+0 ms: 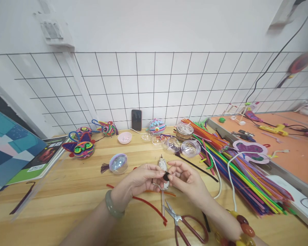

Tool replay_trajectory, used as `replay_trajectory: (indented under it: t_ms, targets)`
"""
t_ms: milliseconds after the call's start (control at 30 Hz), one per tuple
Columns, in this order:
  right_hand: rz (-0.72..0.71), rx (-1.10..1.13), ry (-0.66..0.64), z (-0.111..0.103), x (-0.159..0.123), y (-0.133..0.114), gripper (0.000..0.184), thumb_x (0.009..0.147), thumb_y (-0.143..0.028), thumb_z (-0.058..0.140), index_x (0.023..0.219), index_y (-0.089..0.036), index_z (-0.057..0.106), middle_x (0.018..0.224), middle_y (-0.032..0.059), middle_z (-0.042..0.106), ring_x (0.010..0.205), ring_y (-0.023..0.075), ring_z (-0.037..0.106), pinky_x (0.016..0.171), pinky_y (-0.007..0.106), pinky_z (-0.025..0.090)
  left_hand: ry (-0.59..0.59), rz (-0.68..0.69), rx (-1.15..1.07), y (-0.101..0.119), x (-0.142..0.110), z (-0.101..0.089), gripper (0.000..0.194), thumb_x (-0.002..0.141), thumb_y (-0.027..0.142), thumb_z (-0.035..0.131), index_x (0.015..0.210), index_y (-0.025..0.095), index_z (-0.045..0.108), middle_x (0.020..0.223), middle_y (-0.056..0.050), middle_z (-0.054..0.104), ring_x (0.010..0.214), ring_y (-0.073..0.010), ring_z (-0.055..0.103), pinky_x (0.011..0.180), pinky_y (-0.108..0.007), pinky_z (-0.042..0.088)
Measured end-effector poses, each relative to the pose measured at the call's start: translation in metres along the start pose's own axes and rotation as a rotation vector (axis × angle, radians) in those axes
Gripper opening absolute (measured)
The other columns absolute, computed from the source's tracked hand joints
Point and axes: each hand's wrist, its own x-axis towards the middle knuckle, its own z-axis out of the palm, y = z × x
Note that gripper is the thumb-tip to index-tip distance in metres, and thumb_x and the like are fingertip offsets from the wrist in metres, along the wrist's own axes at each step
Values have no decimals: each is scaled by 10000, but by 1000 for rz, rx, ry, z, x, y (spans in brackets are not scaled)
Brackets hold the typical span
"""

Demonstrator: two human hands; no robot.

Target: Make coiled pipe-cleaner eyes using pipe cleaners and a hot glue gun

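Note:
Between the fingertips of my left hand [146,177] and my right hand [184,179] is a small black fuzzy piece [166,176], rolled or bunched up; both hands pinch it. Just behind my fingers lies a white glue gun [163,163], partly hidden, with a clear glue stick [163,203] sticking out toward me. Scissors with dark red handles [178,218] rest below my hands, blades half apart. A red pipe cleaner [150,204] curves under my left hand. A black pipe cleaner [197,166] lies behind my right hand.
A bundle of coloured pipe cleaners [248,184] fills the right side. Clear plastic half-shells [191,148] and a pink dish [124,137] stand behind. A clear ball with a tassel [118,163] and a colourful fish [83,149] are left. A phone [137,119] leans on the wall.

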Motion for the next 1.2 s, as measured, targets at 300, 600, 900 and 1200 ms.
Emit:
replay_trajectory:
  t_ms: [300, 600, 900, 1200]
  targets:
    - [9, 6, -7, 0, -1, -1, 295, 717, -264, 672, 970, -204, 532, 723, -31, 549, 603, 78, 544, 612, 223, 459, -7, 1, -3, 0, 0, 0, 87, 705, 180, 651, 707, 95, 633, 608, -47, 635, 540, -100, 600, 509, -188, 457]
    - [-2, 11, 2, -2, 5, 7, 298, 726, -261, 656, 979, -195, 513, 695, -25, 570, 611, 98, 563, 593, 239, 459, 25, 35, -7, -3, 4, -4, 126, 700, 201, 654, 755, 90, 632, 664, -62, 641, 571, -102, 597, 571, -214, 468]
    - [-17, -1, 12, -2, 7, 7, 302, 719, -268, 657, 968, -186, 507, 664, -28, 567, 578, 100, 564, 575, 254, 458, 37, 34, 5, -3, 6, -4, 168, 687, 237, 667, 764, 96, 618, 671, -61, 637, 568, -98, 588, 552, -201, 456]
    - [-21, 9, 15, -2, 7, 7, 290, 729, -251, 654, 971, -190, 507, 664, -31, 576, 579, 99, 570, 582, 251, 458, 33, 38, 6, -3, 5, -3, 163, 705, 242, 653, 763, 94, 616, 686, -65, 638, 575, -96, 588, 551, -196, 445]
